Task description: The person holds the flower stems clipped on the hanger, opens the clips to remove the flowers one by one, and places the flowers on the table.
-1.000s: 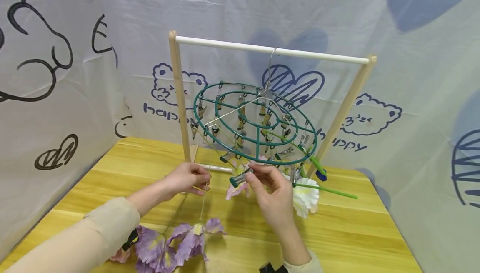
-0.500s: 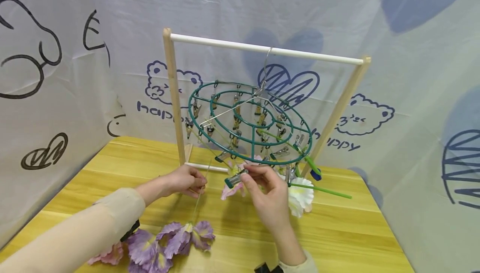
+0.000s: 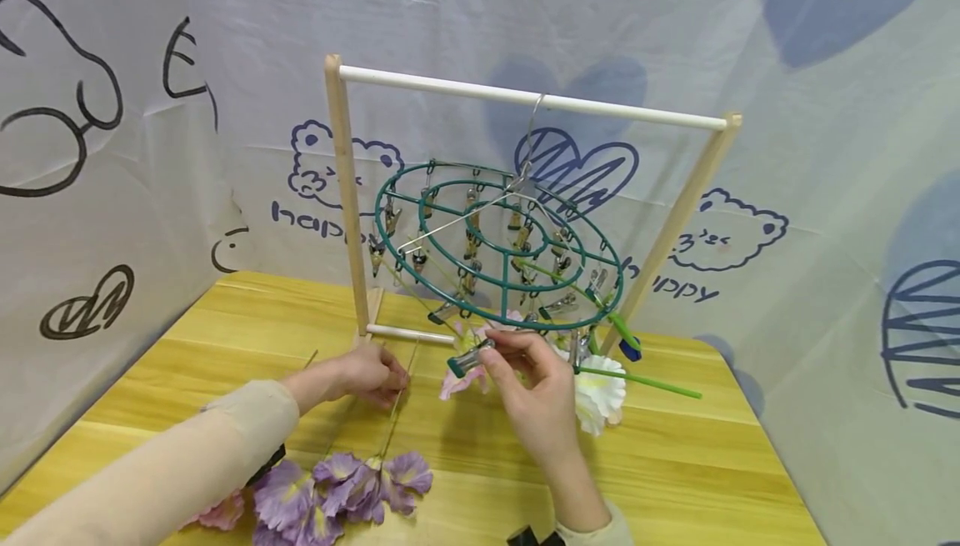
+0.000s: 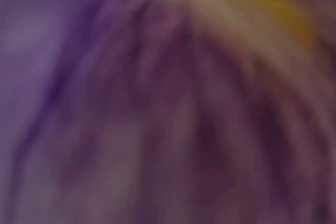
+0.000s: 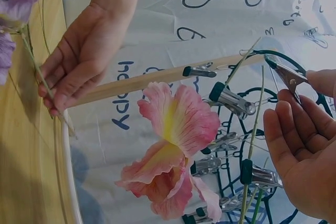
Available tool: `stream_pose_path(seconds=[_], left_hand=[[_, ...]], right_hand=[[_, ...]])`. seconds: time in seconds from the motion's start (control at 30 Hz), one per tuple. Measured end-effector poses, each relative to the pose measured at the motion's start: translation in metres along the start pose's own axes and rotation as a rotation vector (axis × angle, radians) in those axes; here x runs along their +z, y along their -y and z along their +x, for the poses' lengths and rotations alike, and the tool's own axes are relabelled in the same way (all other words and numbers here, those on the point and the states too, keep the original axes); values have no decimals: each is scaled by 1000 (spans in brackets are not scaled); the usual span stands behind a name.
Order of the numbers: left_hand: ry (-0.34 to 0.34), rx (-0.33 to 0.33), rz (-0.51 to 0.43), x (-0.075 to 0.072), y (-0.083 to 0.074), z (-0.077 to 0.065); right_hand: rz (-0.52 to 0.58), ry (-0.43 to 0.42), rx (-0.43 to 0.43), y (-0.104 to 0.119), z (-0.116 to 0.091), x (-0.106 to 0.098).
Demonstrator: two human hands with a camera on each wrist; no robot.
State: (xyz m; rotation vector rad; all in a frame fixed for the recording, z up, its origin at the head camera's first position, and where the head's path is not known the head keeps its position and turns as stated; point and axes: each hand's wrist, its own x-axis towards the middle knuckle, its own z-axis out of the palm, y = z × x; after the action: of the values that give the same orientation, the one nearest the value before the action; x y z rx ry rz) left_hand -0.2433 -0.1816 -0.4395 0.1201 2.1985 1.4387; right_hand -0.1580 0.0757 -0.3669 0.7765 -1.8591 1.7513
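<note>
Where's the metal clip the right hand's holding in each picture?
Head: metal clip, below centre.
Left wrist: not in it.
Right wrist: metal clip, right side, above middle.
Shared landmark: purple petals, lower left in head, blurred across left wrist, top left in right wrist.

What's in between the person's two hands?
In the right wrist view, a pink flower and several metal clips appear between the left hand and right hand; depth is hard to judge.

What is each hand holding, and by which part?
The left hand pinches a purple flower by its stem, toward the free end; the right hand pinches a clip by its metal handles.
</note>
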Motion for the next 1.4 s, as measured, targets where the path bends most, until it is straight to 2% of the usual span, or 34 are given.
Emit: stream_pose_path(seconds=[0.2,0.6,0.97,1.4], left_hand=[[5,-11,21,2,8,0],[-32,-40,56,4,13,6],[-57,-40,86,5,14,7],[-45,-32,92,8,11,7]], right_hand=[[4,7,7,2,0,1],[-11,4,12,3,-1,1],[-36,-16,-30,1,0,2],[-67,1,-29,0,-1,1]])
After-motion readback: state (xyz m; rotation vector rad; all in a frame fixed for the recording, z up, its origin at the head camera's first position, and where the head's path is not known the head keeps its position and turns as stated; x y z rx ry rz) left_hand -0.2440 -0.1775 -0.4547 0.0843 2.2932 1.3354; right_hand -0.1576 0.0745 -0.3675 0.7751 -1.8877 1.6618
